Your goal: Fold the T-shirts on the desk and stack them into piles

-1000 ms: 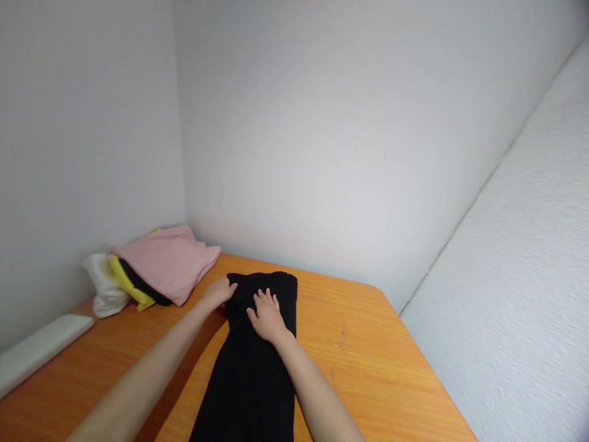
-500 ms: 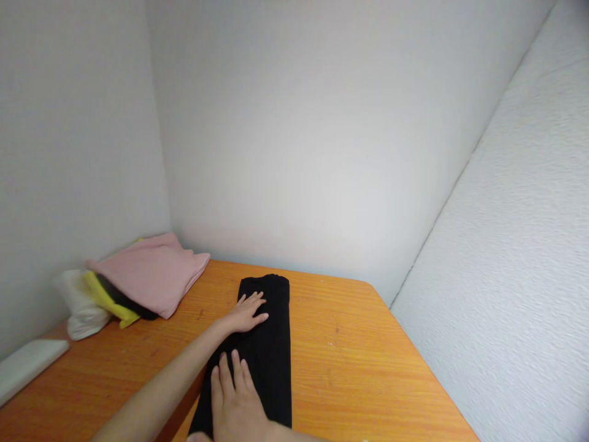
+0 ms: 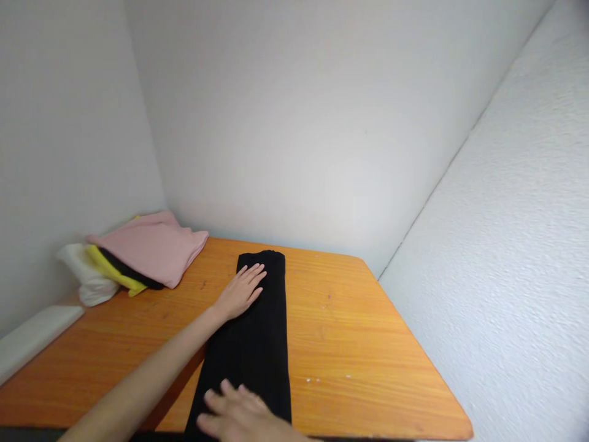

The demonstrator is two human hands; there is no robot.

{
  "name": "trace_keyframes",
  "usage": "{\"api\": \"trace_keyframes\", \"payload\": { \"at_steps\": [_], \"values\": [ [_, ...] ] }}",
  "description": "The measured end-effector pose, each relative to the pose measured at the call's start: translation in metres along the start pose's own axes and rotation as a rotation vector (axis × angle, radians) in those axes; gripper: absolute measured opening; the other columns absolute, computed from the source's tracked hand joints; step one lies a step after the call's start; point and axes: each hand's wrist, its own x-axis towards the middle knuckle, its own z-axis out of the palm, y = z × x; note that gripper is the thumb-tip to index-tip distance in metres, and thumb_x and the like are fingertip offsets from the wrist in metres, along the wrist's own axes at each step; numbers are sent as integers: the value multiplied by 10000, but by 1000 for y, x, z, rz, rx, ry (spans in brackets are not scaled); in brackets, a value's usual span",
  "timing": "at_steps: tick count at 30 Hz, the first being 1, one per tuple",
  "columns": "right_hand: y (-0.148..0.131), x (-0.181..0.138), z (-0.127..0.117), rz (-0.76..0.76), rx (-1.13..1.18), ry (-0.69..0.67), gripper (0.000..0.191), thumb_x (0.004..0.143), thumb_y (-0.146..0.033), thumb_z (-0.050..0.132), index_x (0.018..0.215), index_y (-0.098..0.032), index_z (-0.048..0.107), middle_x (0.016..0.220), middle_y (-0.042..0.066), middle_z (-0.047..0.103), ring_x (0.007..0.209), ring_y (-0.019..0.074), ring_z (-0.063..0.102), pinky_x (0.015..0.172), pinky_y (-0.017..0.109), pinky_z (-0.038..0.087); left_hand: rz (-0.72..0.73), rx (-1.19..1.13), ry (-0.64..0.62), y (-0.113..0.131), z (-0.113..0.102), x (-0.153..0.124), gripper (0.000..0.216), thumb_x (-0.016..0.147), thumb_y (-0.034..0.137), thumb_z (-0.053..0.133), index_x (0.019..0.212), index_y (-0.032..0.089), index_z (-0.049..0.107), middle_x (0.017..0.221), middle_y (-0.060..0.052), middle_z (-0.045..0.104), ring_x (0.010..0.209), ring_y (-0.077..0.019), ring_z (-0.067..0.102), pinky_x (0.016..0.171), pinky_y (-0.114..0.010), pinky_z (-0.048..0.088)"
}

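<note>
A long black garment [image 3: 257, 331], folded into a narrow strip, lies lengthwise on the orange wooden table [image 3: 359, 344]. My left hand [image 3: 242, 291] rests flat on its far end with fingers stretched out. Near the table's front edge, my right hand [image 3: 237, 414] lies flat on the near end of the strip, fingers spread and slightly blurred. Neither hand grips the cloth.
A pile of folded clothes sits in the far left corner: a pink piece [image 3: 154, 245] on top, with black, yellow [image 3: 110, 270] and white [image 3: 87, 276] pieces under it. A white ledge [image 3: 32, 334] runs along the left. White walls close in behind and to the right.
My right hand has slid back along the black garment from its far end to its near end. My left hand has moved from the garment's left edge onto its top.
</note>
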Motion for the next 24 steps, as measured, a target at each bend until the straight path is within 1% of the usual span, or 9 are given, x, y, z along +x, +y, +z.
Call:
{"api": "trace_keyframes", "payload": {
  "at_steps": [2,5,9,12,14,16,19,21,24],
  "values": [
    [-4,-30,-35,110,-81,66,660,968,-475,498,1538,-293,221,1578,38,261,1474,218,154,1206,446,195,0,-52,52,10,-22,-23,456,1003,362,331,1406,205,474,1546,-64,382,1444,-198,304,1216,-422,215],
    [1,-71,-63,335,-192,143,804,886,-559,588,1541,-278,217,1589,55,230,1477,250,153,1197,494,222,-45,-181,91,29,-54,-73,371,997,351,369,1245,218,611,1360,-60,592,1277,-190,525,1121,-377,401],
    [13,-98,-63,384,-301,151,787,885,-569,580,1537,-293,235,1577,58,265,1473,254,170,1189,502,255,-44,-196,54,56,-79,-147,296,977,300,428,1160,263,657,1256,-32,652,1176,-177,594,1045,-323,470],
    [11,-99,-59,358,-355,133,837,846,-586,625,1532,-287,252,1578,66,260,1472,267,168,1197,504,228,-5,-83,60,68,-82,-192,305,929,236,497,1191,280,646,1276,-30,638,1187,-188,584,1042,-314,469],
    [8,-97,-57,352,-393,109,892,802,-553,693,1531,-283,256,1591,67,218,1475,290,142,1201,522,197,59,-5,34,74,-79,-213,438,879,150,498,1283,288,597,1367,-31,581,1253,-205,540,1076,-332,441],
    [5,-95,-55,355,-441,86,894,793,-412,732,1533,-294,244,1604,57,167,1477,308,118,1199,546,181,135,84,-19,78,-73,-223,632,822,52,456,1400,304,492,1493,-26,458,1350,-222,449,1127,-362,384],
    [7,-93,-48,370,-526,112,813,833,-105,569,1536,-321,221,1603,31,162,1475,277,149,1201,547,175,204,214,-69,83,-61,-221,823,768,-55,391,1484,349,350,1583,-8,307,1425,-220,344,1178,-386,294],
    [12,-92,-42,358,-568,141,812,824,-12,457,1537,-315,215,1594,27,199,1468,241,192,1207,519,187,243,249,-49,84,-51,-212,823,782,-68,376,1491,347,331,1574,-11,326,1424,-206,347,1184,-378,277],
    [20,-93,-33,332,-592,165,759,841,-27,436,1533,-270,245,1578,45,251,1453,224,244,1206,478,235,309,207,28,77,-38,-202,693,840,-22,386,1460,287,405,1502,-32,452,1393,-188,396,1150,-347,329]
  ]
}}
